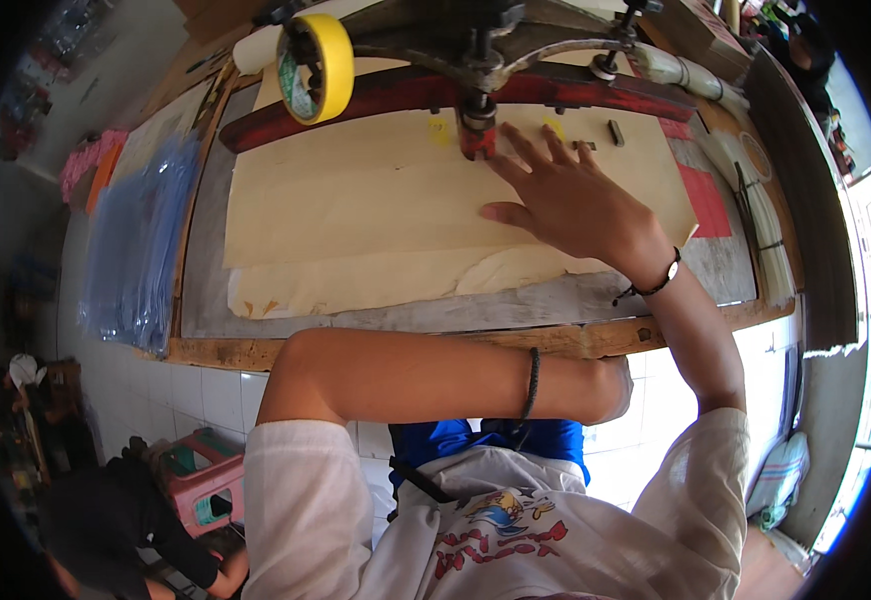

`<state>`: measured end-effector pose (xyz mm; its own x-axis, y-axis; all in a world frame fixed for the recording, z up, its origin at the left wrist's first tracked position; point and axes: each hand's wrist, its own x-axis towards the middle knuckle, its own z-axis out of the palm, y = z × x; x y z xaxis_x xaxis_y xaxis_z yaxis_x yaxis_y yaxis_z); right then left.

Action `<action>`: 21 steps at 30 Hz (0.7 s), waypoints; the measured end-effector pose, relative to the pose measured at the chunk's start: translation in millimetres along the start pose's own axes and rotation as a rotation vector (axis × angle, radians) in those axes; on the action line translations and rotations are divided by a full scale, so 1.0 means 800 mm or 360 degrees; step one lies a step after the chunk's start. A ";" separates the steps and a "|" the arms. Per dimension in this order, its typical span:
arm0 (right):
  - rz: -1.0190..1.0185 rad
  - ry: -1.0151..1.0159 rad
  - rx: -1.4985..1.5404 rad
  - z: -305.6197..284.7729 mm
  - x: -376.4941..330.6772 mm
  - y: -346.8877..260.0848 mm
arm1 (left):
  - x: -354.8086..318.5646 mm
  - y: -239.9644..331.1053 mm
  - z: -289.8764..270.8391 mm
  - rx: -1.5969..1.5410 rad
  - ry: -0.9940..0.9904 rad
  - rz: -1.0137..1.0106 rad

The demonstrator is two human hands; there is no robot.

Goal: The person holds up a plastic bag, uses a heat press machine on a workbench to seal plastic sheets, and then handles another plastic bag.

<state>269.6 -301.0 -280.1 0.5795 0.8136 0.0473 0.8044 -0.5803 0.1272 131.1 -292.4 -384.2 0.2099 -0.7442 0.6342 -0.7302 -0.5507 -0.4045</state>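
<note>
My right hand (pixel 578 203) lies palm down on a large cream sheet (pixel 336 200), its fingers spread and stretched toward the far edge. Its index finger comes close to the red-tipped metal fitting (pixel 478 140) below the dark iron frame (pixel 406 40) of a press-like machine. Two small metal pieces, one a dark block (pixel 616 133), lie on the sheet beyond my fingers. Across my body, the left forearm runs along the table's near edge. My left hand (pixel 612 388) is bent at the wrist below that edge, fingers hidden.
A long red bar (pixel 386 98) spans the machine, and a yellow tape roll (pixel 336 68) hangs at its left. Blue-tinted plastic sheets (pixel 136 240) drape on the left. Bundled pale strips (pixel 764 225) lie at right. A person in black (pixel 106 530) bends near a pink stool (pixel 201 480).
</note>
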 end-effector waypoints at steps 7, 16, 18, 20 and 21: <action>0.0180 -0.0190 0.0105 -0.007 -0.005 0.008 | 0.010 -0.021 -0.014 0.0047 -0.0010 0.0045; 0.0521 -0.0422 0.0027 -0.015 0.008 0.022 | 0.023 -0.012 -0.009 -0.0531 -0.0750 0.0372; 0.0571 -0.0408 0.0002 -0.011 0.008 0.027 | 0.032 -0.012 -0.012 -0.0608 -0.0943 0.0367; 0.0586 -0.0349 0.0026 -0.007 0.009 0.034 | 0.045 -0.017 -0.019 -0.0659 -0.1261 0.0417; 0.0602 -0.0342 0.0036 -0.006 0.011 0.037 | 0.044 -0.018 -0.019 -0.0658 -0.1267 0.0436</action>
<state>297.7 -310.9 -270.9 0.8460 0.5193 -0.1210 0.5317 -0.8386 0.1188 138.8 -304.7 -345.9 0.2679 -0.9520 -0.1478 -0.9611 -0.2535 -0.1095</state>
